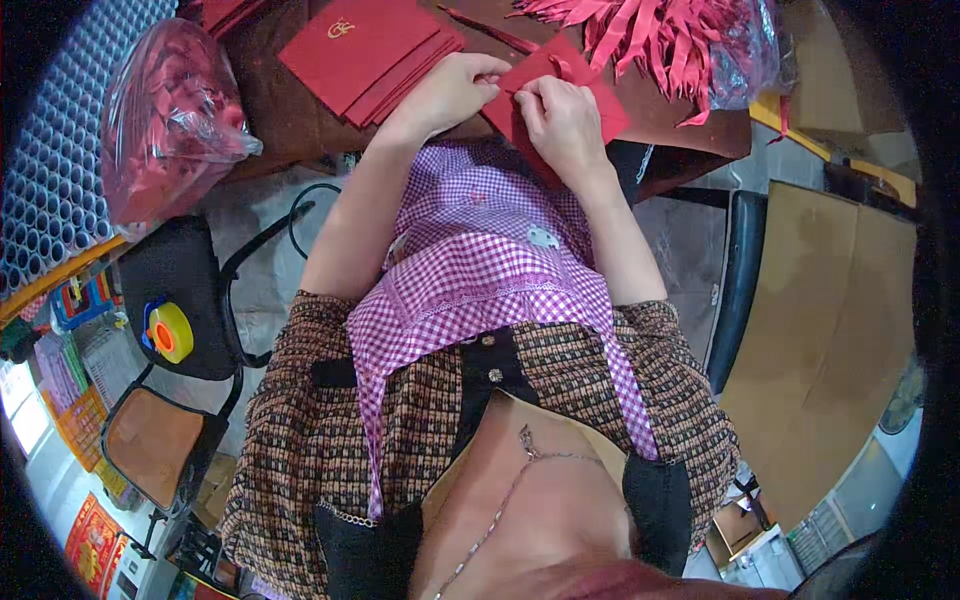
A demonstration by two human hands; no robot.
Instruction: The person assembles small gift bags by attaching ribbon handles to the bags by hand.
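A red envelope-like folder (606, 104) lies turned at an angle at the near edge of the table, with a small piece of red ribbon (562, 69) on its upper part. My right hand (563, 128) rests over it, fingers curled and pinching at its surface. From the left, my left hand (448, 95) reaches its upper left edge, with thumb and fingers bent together there. Exactly what lies between the fingertips is hidden. Just beyond my left hand sits a fanned stack of red folders (365, 50), the top one bearing a gold emblem.
Many loose red ribbons (650, 40) lie at the far right beside clear plastic (745, 60). A clear bag of red material (175, 125) stands at the left, next to a rack of grey tubes (50, 180). A chair (180, 290) holds a yellow tape roll (170, 333); cardboard (815, 340) leans at right.
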